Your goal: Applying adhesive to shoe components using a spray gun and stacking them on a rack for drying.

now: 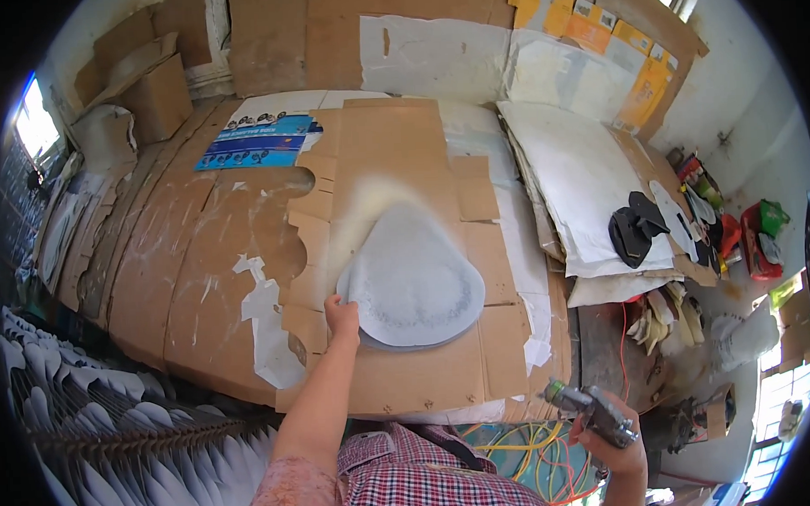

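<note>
A pale grey, rounded-triangular panel [412, 284] lies on the cardboard-covered table [387, 133], its narrow end pointing away from me. Dark speckles run along its wide near end, and a second layer shows under its rim. My left hand [342, 316] grips the panel's left edge, with thumb and fingers closed on it. At the lower right, off the table's near edge, my right hand [615, 437] is wrapped around a spray gun [598, 411] with a dark body and green front, pointing left. A whitish mist mark surrounds the panel's far end on the cardboard.
Many light, petal-shaped pieces [135, 432] fill a rack at lower left. A stack of white sheets [577, 189] sits on the right, with black cut pieces [636, 229] on it. Yellow and orange hoses [532, 449] lie below the table's near edge. Cardboard [273, 43] lines the back wall.
</note>
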The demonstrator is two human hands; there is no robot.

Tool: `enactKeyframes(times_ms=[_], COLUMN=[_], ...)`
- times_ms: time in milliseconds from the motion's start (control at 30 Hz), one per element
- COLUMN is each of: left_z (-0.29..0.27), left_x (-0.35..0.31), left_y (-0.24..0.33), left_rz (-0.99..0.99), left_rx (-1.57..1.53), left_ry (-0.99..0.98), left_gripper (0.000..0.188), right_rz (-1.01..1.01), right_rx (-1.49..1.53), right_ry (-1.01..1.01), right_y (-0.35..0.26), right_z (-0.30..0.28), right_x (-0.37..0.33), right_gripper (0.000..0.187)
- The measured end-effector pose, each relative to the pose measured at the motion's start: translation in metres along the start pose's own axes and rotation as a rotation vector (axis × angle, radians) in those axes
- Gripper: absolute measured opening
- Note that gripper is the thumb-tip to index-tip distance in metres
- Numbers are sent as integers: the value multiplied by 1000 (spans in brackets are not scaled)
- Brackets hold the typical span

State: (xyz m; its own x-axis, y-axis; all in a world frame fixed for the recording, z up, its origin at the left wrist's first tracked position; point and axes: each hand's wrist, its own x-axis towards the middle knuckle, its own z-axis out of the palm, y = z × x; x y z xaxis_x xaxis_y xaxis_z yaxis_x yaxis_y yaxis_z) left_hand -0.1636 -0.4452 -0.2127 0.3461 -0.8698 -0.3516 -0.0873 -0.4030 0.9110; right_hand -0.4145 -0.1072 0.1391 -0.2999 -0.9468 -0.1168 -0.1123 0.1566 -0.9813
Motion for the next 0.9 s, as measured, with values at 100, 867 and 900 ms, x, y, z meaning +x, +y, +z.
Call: enactKeyframes(times_ms=[100,867,900], left_z=[-1,113,117], left_x=[-12,-95,-101], left_y=[7,287,307], left_rz=[-170,10,27], left_rx=[-191,-883,-890], left_ry=[-56,-1106,-1112], left_gripper=[36,41,42], right_rz=[-60,66,75], right_rx=[38,195,198], right_ry=[21,113,127], right_y=[1,45,46], right_z=[-1,-22,-24], right_x=[-5,39,38], right_gripper=[54,57,57])
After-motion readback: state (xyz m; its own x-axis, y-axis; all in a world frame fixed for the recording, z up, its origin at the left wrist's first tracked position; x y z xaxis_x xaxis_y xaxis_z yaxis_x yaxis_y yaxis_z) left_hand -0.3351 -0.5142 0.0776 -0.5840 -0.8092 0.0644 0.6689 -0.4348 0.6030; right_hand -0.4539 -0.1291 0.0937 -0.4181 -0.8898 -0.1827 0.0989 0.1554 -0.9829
